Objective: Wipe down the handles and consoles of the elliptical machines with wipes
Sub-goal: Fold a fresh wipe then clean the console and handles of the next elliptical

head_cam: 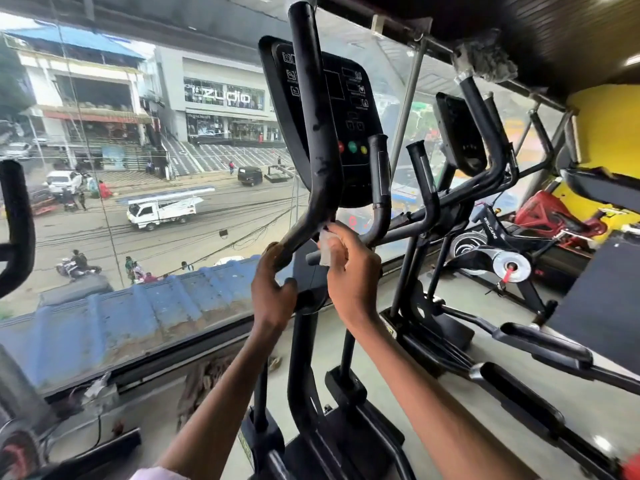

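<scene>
Our left hand (273,289) curls its fingers round the lower bend of the long black handle (310,109). Our right hand (349,268) pinches a white wipe (327,249) between thumb and fingertips, pressed just below the console (349,109).

The left hand (273,289) grips the lower bend of the long black handle (311,133) of the nearest elliptical; the right hand (351,271) holds a pale wipe (327,249) against the bar just below the console (349,133) — red, green and yellow buttons (352,147) show on it — with a street behind the window (138,168)
</scene>
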